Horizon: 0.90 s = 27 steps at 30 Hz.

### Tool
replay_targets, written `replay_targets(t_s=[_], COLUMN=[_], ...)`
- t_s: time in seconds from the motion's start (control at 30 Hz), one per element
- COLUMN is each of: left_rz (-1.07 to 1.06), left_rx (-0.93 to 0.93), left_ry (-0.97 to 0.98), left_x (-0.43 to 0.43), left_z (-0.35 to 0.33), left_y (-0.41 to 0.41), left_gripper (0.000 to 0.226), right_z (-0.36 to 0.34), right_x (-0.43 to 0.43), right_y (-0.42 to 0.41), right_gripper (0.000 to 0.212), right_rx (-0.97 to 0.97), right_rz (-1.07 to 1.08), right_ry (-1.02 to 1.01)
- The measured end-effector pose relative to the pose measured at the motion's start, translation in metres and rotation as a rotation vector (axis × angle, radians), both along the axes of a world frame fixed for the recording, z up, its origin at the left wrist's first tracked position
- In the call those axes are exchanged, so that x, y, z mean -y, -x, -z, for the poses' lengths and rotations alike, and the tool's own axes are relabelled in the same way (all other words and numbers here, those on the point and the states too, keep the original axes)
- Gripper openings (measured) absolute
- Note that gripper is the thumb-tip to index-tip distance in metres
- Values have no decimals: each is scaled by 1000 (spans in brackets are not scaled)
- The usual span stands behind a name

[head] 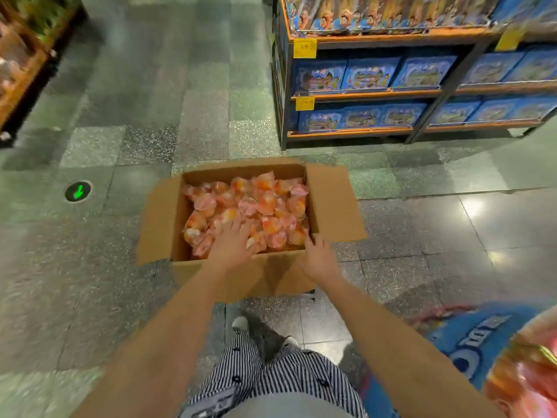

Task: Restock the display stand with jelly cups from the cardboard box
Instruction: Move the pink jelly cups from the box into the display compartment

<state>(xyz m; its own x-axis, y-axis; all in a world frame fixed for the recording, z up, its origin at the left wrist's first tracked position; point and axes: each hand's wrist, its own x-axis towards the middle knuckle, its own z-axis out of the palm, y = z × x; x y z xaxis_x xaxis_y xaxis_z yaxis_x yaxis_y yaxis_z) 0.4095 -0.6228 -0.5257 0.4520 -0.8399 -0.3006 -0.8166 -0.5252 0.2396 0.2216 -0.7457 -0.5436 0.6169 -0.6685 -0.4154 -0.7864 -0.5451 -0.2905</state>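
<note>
Our brown cardboard box looks full of pink-orange jelly cups; left hand spreads on them, right hand spread beside its rim; we judge restocking barely begun.

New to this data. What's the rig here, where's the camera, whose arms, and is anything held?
No robot: one wide-angle camera worn on a person's head looks down past their striped trousers at their bare hands. The open cardboard box in front is full of pink-orange jelly cups. The left hand lies spread on the cups; the right hand is open at the box's near right corner. Neither plainly holds anything. Behind stand stocked store shelves; the blurred blue stand at lower right seems to carry similar cups.
</note>
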Motion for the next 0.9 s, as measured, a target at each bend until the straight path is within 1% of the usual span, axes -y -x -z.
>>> replay_targets(t_s=[0.2, 0.4, 0.47, 0.57, 0.67, 0.77, 0.9], left_rz=[62, 186, 185, 185, 210, 227, 210], left_rx=[-114, -172, -223, -311, -336, -336, -405], left_ry=[-38, -136, -167, -202, -245, -234, -181], left_x=[41, 81, 93, 109, 118, 122, 125], left_z=[36, 77, 94, 123, 146, 165, 185], left_y=[-39, -75, -84, -92, -96, -99, -104], left_gripper=[67, 72, 74, 77, 78, 79, 80], right_z=[36, 68, 81, 101, 120, 137, 158], right_x=[31, 56, 70, 93, 115, 130, 139], right_y=[-37, -76, -90, -109, -126, -142, -158], right_gripper=[62, 55, 55, 57, 59, 60, 57], right_rx=[-61, -41, -26, -27, 10, 46, 82], right_rz=[23, 228, 303, 360, 417, 466, 465], right_ry=[-21, -51, -78, -85, -92, -113, -92])
